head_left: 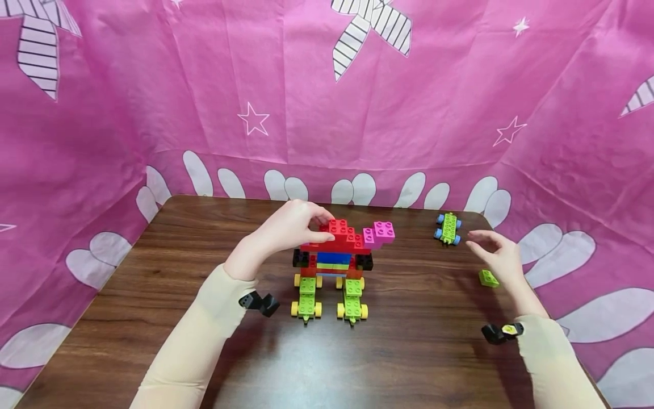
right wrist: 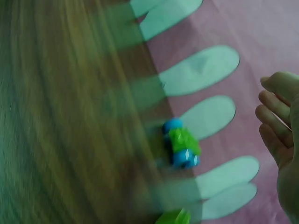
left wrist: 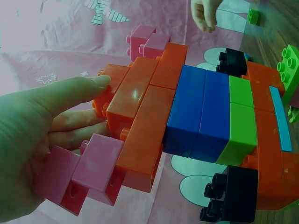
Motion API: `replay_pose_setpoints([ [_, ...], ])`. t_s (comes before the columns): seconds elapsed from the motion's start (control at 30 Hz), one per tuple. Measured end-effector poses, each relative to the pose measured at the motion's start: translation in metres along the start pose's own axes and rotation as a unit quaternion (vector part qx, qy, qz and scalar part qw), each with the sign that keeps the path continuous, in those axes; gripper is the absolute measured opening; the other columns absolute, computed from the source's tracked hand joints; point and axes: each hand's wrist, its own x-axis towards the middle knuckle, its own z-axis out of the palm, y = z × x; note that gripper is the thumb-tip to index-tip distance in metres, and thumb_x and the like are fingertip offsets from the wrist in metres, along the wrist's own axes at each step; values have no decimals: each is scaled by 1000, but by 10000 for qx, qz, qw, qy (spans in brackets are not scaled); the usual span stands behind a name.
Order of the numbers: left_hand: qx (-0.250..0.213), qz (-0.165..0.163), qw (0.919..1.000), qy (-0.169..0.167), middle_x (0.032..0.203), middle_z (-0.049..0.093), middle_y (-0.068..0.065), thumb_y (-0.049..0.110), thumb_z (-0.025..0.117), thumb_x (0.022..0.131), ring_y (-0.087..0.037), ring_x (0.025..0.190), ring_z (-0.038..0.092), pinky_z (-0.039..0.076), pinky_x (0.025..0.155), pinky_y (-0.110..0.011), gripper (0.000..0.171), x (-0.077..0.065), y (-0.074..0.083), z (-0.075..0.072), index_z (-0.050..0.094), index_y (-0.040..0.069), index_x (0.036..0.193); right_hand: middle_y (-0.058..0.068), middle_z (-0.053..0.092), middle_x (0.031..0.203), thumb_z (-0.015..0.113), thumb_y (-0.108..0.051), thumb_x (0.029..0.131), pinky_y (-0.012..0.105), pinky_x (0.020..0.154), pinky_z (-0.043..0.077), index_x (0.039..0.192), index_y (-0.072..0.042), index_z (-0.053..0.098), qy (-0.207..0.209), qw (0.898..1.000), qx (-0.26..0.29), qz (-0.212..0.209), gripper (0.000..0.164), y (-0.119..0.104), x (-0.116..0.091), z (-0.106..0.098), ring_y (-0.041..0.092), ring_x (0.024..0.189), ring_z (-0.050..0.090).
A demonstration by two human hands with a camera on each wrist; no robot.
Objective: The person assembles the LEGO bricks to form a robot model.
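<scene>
A toy-brick figure stands upright mid-table on green wheeled bases with yellow wheels. Its body has red, blue and green bricks, with black bricks at the sides and pink bricks stepping out at the top. My left hand pinches the top red brick between thumb and fingers, as the left wrist view shows. My right hand is in the air at the right, fingers loosely bent and holding nothing. Nearest to it are a green wheeled base with blue wheels and a small green brick.
The brown wooden table runs to a pink patterned cloth hung behind it and at both sides. Green base and loose brick both lie near the table's right edge. A black wrist camera sits on my left sleeve.
</scene>
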Motion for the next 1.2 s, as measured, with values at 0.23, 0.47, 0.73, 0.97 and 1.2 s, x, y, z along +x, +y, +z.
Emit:
replay_pose_setpoints([
  [0.23, -1, -49, 10000, -9, 103, 73, -1, 35, 75, 83, -13, 91, 67, 53, 85, -30, 37, 1, 1, 1, 71, 12, 113, -28, 64, 89, 72, -11, 86, 5, 69, 43, 114, 7, 63, -508, 9974, -64, 515, 34, 54, -11, -9, -13, 79, 57],
  [0.47, -9, -100, 9999, -33, 103, 73, -1, 36, 75, 83, -13, 91, 66, 53, 85, -30, 38, 0, 2, 1, 71, 12, 113, -33, 58, 101, 73, -22, 86, 3, 75, 38, 120, 4, 60, -976, 9924, -313, 676, 44, 82, -22, -20, -16, 96, 51],
  [0.73, -23, -116, 9999, -18, 103, 73, -1, 35, 75, 83, -14, 91, 66, 53, 85, -30, 38, -1, 1, 1, 71, 12, 113, -32, 55, 109, 73, -25, 86, 3, 77, 38, 128, 5, 55, -1519, 9838, -569, 759, 54, 97, -27, -29, -24, 98, 43],
  [0.97, -20, -98, 9999, -10, 102, 73, -2, 35, 75, 83, -14, 90, 67, 53, 85, -30, 38, -1, 1, 0, 71, 11, 113, -12, 55, 126, 71, -26, 88, 2, 78, 36, 138, 4, 45, -2132, 9684, -633, 1124, 64, 105, -30, -32, -22, 101, 40],
  [1.2, -57, -141, 9999, 15, 103, 73, -2, 35, 75, 84, -14, 91, 66, 54, 84, -30, 38, -2, 2, 2, 71, 12, 113, -25, 53, 116, 73, -20, 85, 3, 76, 36, 134, 9, 46, -2154, 9708, -599, 870, 63, 114, -32, -35, -22, 97, 39],
])
